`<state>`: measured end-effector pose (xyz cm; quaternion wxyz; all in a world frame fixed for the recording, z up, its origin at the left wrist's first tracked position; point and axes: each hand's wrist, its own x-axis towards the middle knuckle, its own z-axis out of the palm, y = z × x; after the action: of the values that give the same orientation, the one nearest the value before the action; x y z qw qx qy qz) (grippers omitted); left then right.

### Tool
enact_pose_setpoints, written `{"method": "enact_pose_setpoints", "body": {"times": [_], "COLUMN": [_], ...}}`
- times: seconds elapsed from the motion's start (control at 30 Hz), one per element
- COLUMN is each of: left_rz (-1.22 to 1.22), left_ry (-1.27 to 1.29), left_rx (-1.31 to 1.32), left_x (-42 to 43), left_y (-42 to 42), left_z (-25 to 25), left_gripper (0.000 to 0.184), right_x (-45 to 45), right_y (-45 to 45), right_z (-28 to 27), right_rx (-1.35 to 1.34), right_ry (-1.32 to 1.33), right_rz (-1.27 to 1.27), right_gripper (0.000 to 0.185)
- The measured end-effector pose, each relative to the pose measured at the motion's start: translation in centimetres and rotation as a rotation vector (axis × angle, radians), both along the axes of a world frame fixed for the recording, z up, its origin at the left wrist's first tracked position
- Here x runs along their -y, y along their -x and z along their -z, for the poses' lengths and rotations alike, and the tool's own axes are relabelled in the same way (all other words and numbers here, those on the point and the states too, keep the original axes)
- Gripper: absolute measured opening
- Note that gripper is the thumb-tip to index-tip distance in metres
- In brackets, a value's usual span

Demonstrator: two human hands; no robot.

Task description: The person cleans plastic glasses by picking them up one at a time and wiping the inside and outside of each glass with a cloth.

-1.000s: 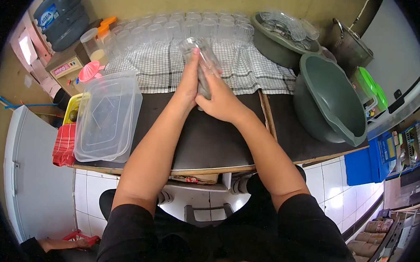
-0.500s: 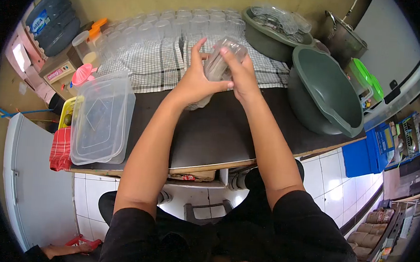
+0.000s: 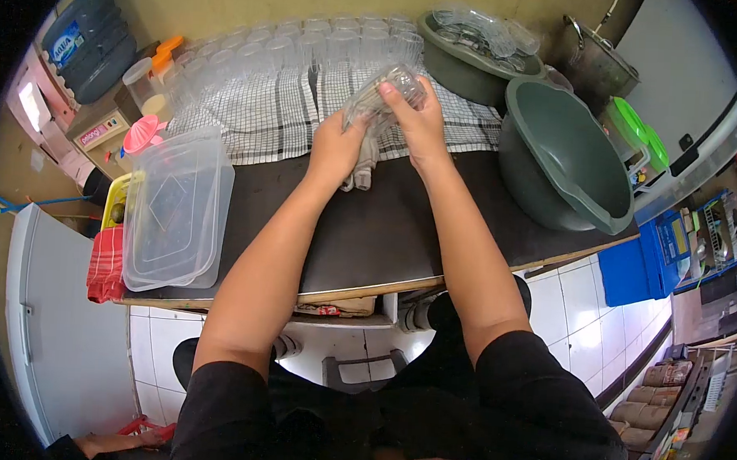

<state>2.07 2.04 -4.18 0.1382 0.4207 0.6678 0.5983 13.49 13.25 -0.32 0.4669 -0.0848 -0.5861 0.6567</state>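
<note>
The right hand (image 3: 425,126) wraps one end of a clear glass (image 3: 407,80), thumb on its side; the left hand (image 3: 337,151) clamps a cloth (image 3: 366,161) against the other, apparently to steady it between them. Beyond the grip, upright glasses (image 3: 342,45) stand on a checked towel (image 3: 266,123), probably for cushioning; a green basin (image 3: 575,145) sits to its right.

Bright, even light, white glare on the floor tiles (image 3: 584,329), strong fisheye bending and blackened round edges.
</note>
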Motion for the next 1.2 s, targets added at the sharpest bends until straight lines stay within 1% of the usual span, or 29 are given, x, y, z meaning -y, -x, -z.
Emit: {"method": "enact_pose_setpoints", "body": {"times": [0.03, 0.07, 0.13, 0.17, 0.2, 0.23, 0.27, 0.3, 0.33, 0.37, 0.4, 0.47, 0.5, 0.53, 0.57, 0.6, 0.67, 0.7, 0.73, 0.8, 0.83, 0.87, 0.93, 0.97, 1.0, 1.07, 1.1, 1.17, 1.2], "left_rz": [-0.04, -0.045, -0.14, -0.142, -0.219, -0.303, -0.324, -0.32, -0.323, -0.3, -0.273, -0.188, -0.204, -0.215, -0.205, -0.209, -0.135, -0.167, -0.178, -0.111, -0.105, -0.11, 0.033, 0.033, 0.027, 0.013, 0.003, 0.571, 0.562], "left_ry": [-0.026, -0.027, -0.112, -0.111, -0.113, -0.119, -0.127, -0.106, -0.082, -0.126, -0.171, -0.295, -0.287, -0.28, -0.253, -0.249, -0.155, -0.096, -0.104, -0.168, -0.097, -0.094, -0.119, -0.122, -0.128, -0.303, -0.306, -0.403, -0.405], "left_rx": [0.047, 0.047, 0.067, 0.066, 0.183, 0.301, 0.299, 0.191, 0.086, 0.063, 0.036, 0.168, 0.098, 0.025, 0.014, 0.019, 0.065, 0.067, 0.063, 0.111, 0.112, 0.113, -0.169, -0.184, -0.187, -0.148, -0.153, 0.734, 0.729], "left_x": [-0.1, -0.1, -0.2, -0.6, -1.2, -1.5, -1.3, -0.7, -0.2, -0.6, -1.4, -1.4, -2.0, -2.2, -2.4, -2.4, -2.9, -3.1, -2.9, -2.2, -2.0, -2.5, -3.8, -3.2, -3.8, -6.0, -5.8, -4.0, -1.5], "left_y": [0.3, 0.4, 0.7, 0.7, 0.9, 0.9, 1.0, 0.9, 0.9, 1.2, 1.5, -0.1, -0.2, -0.1, -0.2, -0.3, 0.5, 0.6, 0.6, 0.2, 0.3, 0.6, 1.6, 1.4, 1.3, 1.2, 0.8, -0.4, -1.1], "left_z": [0.2, 0.4, 1.0, 1.2, 1.7, 1.4, 1.3, 0.8, 0.4, 1.6, 2.6, 2.4, 3.3, 3.3, 3.6, 3.9, 3.7, 3.6, 3.0, 2.3, 2.4, 3.1, 4.5, 4.4, 5.6, 8.5, 8.2, 5.7, 3.2], "left_gripper": [0.043, 0.043, 0.045, 0.045, 0.047, 0.05, 0.05, 0.053, 0.056, 0.058, 0.061, 0.064, 0.066, 0.067, 0.067, 0.067, 0.068, 0.065, 0.065, 0.06, 0.055, 0.055, 0.052, 0.053, 0.053, 0.045, 0.045, 0.056, 0.056], "right_x": [0.2, 0.5, 0.7, 0.7, 0.6, 0.3, -0.1, -0.6, -1.9, -4.7, -4.2, -3.0, -3.3, -3.7, -4.0, -3.0, -1.4, -0.1, 1.1, 4.3, 5.7, 6.7, 7.7, 7.2, 6.5, 7.4, 7.6, 8.0, 8.0], "right_y": [0.0, 0.0, 0.2, 0.3, 0.3, 0.0, -0.4, -0.7, -0.4, -1.2, -1.4, -2.2, -2.4, -2.2, -2.1, -2.0, -1.1, -0.8, 0.4, 2.9, 4.8, 7.4, 13.1, 17.5, 21.8, 28.1, 30.8, 35.6, 37.5], "right_z": [-0.1, -0.2, 0.0, 0.1, 0.2, 0.1, -0.1, -0.3, 0.1, 1.0, 0.1, -1.4, -1.3, -1.0, -0.3, -0.4, -1.3, -2.0, -3.4, -5.0, -5.7, -6.4, -7.1, -6.3, -4.7, -3.5, -2.9, -1.7, -0.8], "right_rx": [0.001, 0.018, 0.032, 0.007, -0.019, -0.022, -0.104, -0.179, -0.315, -0.283, -0.394, -0.438, -0.439, -0.376, -0.306, -0.299, -0.223, -0.154, -0.159, -0.017, 0.035, 0.083, 0.426, 0.47, 0.516, 0.552, 0.545, 0.622, 0.616], "right_ry": [-0.002, -0.017, -0.03, -0.067, -0.107, -0.111, 0.068, 0.251, 0.302, 0.304, 0.452, 0.672, 0.669, 0.615, 0.564, 0.569, 0.075, -0.013, -0.02, -0.38, -0.425, -0.471, -0.668, -0.707, -0.748, -0.739, -0.745, -0.697, -0.699], "right_rz": [-0.004, -0.005, -0.01, 0.068, 0.145, 0.134, 0.164, 0.185, 0.199, -0.006, -0.071, -0.064, -0.081, -0.03, 0.03, 0.029, 0.1, 0.105, 0.094, 0.061, -0.011, -0.079, 0.029, 0.049, 0.066, 0.098, 0.091, 0.12, 0.111], "right_gripper": [0.037, 0.038, 0.039, 0.039, 0.04, 0.04, 0.038, 0.036, 0.038, 0.044, 0.047, 0.046, 0.046, 0.046, 0.047, 0.047, 0.052, 0.063, 0.063, 0.061, 0.064, 0.067, 0.075, 0.081, 0.087, 0.089, 0.089, 0.09, 0.09]}}
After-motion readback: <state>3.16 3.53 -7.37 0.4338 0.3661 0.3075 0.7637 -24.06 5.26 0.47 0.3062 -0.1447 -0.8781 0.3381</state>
